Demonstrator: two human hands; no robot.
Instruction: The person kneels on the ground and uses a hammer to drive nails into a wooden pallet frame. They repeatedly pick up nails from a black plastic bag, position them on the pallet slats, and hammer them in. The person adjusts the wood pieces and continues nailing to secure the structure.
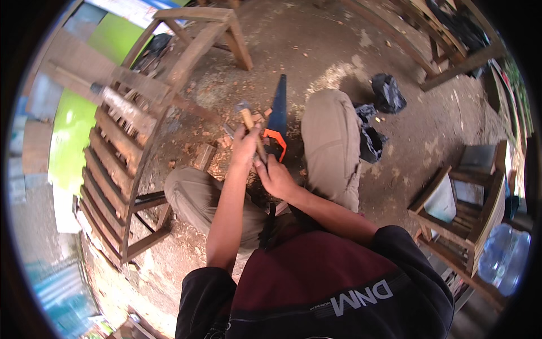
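Observation:
A hammer (247, 117) with a light wooden handle slants between my legs, its head pointing away from me. My left hand (244, 146) is closed around the handle partway down. Lower on the same handle, near its end, my right hand (276, 178) is closed too; the fingers hide the tip. A thin greyish piece (228, 130) shows just left of my left hand, too small to name. Right beside the hammer, a handsaw (278, 104) with a dark blade and an orange-edged grip lies on the ground, touched by neither hand.
Wood chips (217, 161) and a short wood block (204, 156) lie on the dirt floor. A slatted wooden chair frame (116, 164) stands at left. Black plastic bags (388, 93) lie beyond my right knee. At right are a wooden frame (460, 198) and a clear blue water jug (504, 257).

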